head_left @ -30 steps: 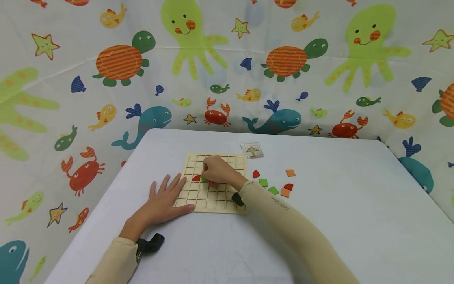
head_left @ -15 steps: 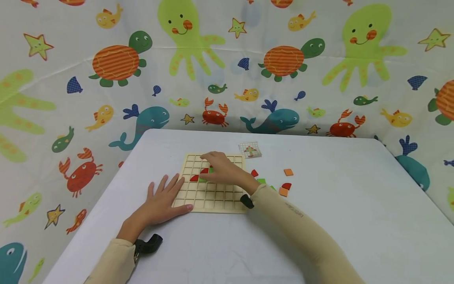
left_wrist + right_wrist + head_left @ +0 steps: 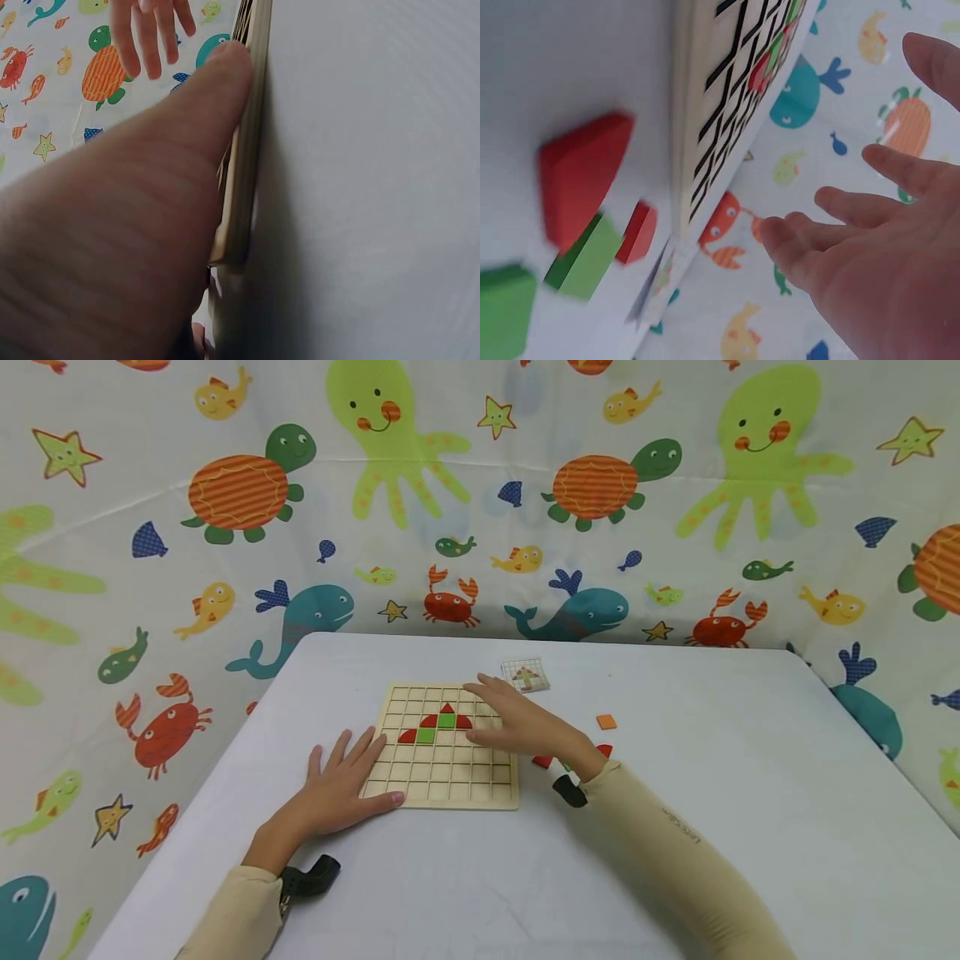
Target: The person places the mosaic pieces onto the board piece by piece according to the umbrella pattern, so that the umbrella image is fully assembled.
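A pale wooden grid board (image 3: 438,774) lies on the white table. On its squares sit several red quarter-round pieces (image 3: 407,737), two green squares (image 3: 426,736) and a red pointed piece (image 3: 447,708). My left hand (image 3: 330,797) rests with spread fingers on the board's left edge, its thumb (image 3: 199,101) at the near edge. Over the board's right side hovers my right hand (image 3: 528,722), fingers extended and holding nothing. The right wrist view shows that hand (image 3: 892,247) raised above the board, its fingers apart.
Behind the board's right corner lies a small pattern card (image 3: 527,675). Loose pieces are scattered to the right: an orange square (image 3: 606,722), red pieces (image 3: 585,180) and green squares (image 3: 589,259), some partly hidden by the right arm. A sea-animal curtain (image 3: 465,468) hangs behind the table.
My right hand has released a piece on the board, opened its fingers and moved right, uncovering the red and green pieces. The left hand has stayed on the board's edge.
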A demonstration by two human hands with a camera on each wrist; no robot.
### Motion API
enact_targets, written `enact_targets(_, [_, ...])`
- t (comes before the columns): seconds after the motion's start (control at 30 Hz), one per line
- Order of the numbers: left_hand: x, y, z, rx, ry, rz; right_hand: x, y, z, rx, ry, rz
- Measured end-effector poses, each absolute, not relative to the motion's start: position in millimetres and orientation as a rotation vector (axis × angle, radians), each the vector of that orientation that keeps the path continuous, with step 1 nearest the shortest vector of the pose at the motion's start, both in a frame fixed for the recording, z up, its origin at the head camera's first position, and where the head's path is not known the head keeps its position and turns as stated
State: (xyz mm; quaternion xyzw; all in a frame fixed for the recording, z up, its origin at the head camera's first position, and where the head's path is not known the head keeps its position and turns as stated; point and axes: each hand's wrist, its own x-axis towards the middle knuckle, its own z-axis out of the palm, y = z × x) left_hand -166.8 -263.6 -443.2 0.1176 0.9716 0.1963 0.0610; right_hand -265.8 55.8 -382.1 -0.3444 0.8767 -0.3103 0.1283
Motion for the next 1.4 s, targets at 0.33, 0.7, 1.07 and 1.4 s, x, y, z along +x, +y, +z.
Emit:
enact_targets(0.33, [-164.0, -260.1, -438.4, 0.334, 2.933, 0.594, -254.6, 119.7, -383.7, -0.922, 2.591, -1.056])
enact_targets(0.7, [-164.8, -260.3, -439.1, 0.336, 2.939, 0.587, -246.0, 188.4, -385.8, -0.75, 2.697, -1.013])
enact_targets(1.07, [-164.9, -260.0, -439.3, 0.337, 2.934, 0.588, -247.7, 213.6, -393.1, -0.748, 2.636, -0.93])
enact_targets(1.4, [-166.0, -259.7, -437.1, 0.331, 2.926, 0.579, -256.9, 219.7, -401.0, -0.757, 2.656, -0.841])
